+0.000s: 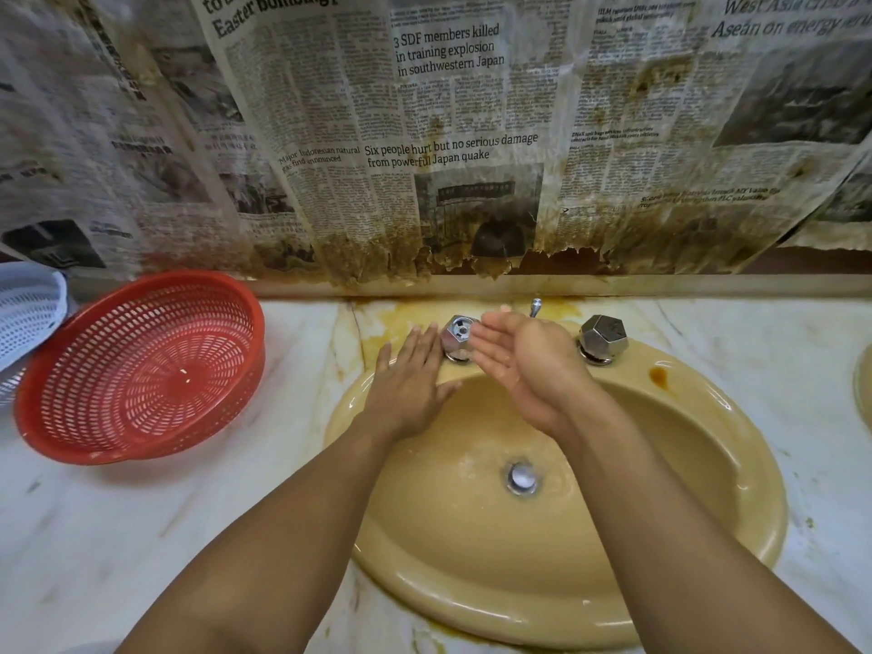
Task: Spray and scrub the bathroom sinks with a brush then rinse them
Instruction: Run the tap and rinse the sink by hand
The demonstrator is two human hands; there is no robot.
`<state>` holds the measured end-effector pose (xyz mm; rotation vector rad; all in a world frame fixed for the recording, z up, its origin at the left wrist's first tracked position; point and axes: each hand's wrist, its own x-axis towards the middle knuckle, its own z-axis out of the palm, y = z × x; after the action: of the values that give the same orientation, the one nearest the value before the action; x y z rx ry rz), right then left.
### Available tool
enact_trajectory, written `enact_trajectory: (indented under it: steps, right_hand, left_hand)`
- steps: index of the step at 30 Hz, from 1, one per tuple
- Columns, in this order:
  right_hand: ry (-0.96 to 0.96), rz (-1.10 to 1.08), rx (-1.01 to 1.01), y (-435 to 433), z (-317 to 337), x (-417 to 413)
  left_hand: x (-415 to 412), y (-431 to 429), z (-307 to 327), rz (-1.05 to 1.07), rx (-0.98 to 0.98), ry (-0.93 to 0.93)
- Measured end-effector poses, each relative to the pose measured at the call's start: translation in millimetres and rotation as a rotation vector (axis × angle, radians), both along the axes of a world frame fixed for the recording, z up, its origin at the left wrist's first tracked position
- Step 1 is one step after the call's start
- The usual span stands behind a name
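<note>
From the head camera you've got one yellow sink (pixel 684 464) set in the marble counter (pixel 141 535), with one drain (pixel 521 478) in the bottom of the bowl. There are two chrome tap handles – the left handle (pixel 456 336) and the right handle (pixel 603 339) – plus one thin lift rod (pixel 535 307) between them. Two baskets sit off to the left: a red basket (pixel 141 365) and a white basket (pixel 26 313) behind it. Stained newspaper (pixel 448 134) covers the wall.

Your left hand (pixel 415 384) lies flat, palm down, fingers straight, on the sink's back rim just beside the left handle, gripping nothing. Your right hand (pixel 524 356) is palm up and loosely cupped over the back of the bowl, holding nothing – can't tell if its fingertips touch the left handle.
</note>
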<state>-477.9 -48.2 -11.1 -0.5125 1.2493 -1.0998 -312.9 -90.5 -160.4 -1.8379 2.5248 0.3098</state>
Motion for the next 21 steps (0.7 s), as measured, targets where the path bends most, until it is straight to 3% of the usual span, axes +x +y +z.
enact_trajectory:
  steps: [4,8,13,17,21]
  right_hand:
    - [0.002,-0.191,0.0,23.3,-14.3,-24.1]
    - [-0.029,-0.471,0.172,53.0,-51.0,-58.6]
    - [-0.451,-0.433,0.369,60.9,-85.9,-70.3]
    - [-0.545,-0.413,0.365,53.1,-89.9,-46.1]
    - [-0.581,-0.209,0.266,34.0,-71.5,6.7]
  left_hand:
    - [12.9,8.6,-2.3,-0.041,-0.022,-0.043]
    - [24.2,23.2,-2.1,-0.028,-0.029,-0.04]
    - [36.4,38.5,-6.4,-0.006,-0.041,-0.018]
    - [44.6,50.6,-8.5,0.021,-0.048,-0.009]
    - [45.2,57.7,-9.1,0.049,-0.072,0.068]
